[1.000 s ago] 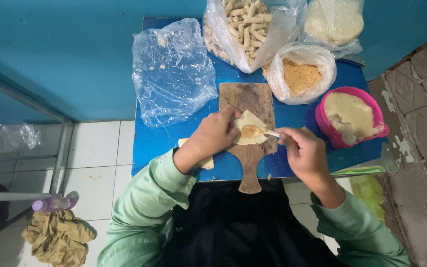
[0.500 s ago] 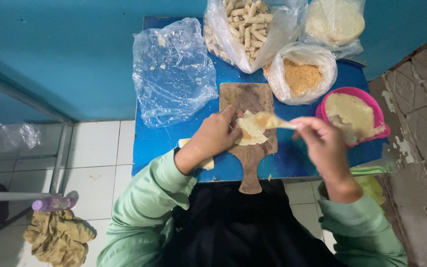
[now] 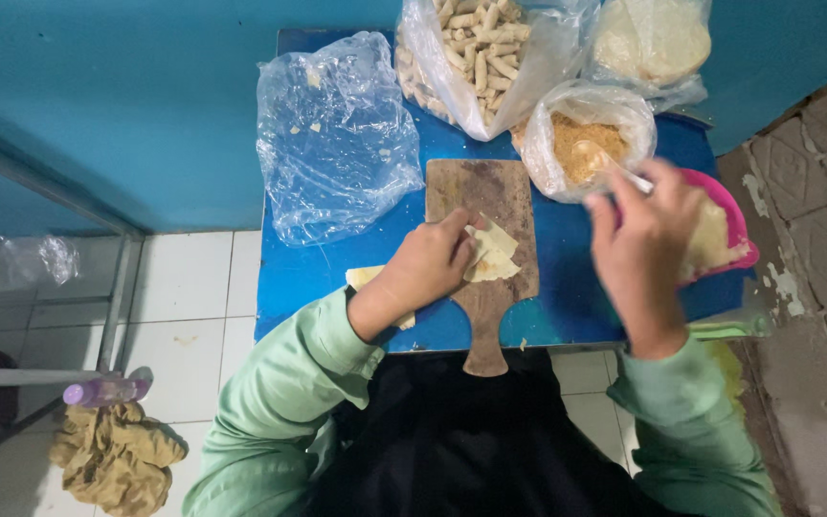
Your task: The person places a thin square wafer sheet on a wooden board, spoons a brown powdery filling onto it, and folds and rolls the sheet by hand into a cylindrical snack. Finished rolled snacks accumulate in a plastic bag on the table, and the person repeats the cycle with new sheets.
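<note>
The folded pastry sheet (image 3: 488, 257) lies on the wooden cutting board (image 3: 483, 206), pinned under the fingertips of your left hand (image 3: 425, 271). Your right hand (image 3: 645, 237), well to the right of that grip, is closed around a spoon (image 3: 603, 161) whose bowl dips into the bag of orange crumbs (image 3: 581, 134). Beneath this hand sits the pink bowl (image 3: 734, 225).

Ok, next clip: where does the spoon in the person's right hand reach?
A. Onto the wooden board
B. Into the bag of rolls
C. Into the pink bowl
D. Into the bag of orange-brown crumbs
D: the right hand holds the spoon with its bowl in the crumb bag.
</note>
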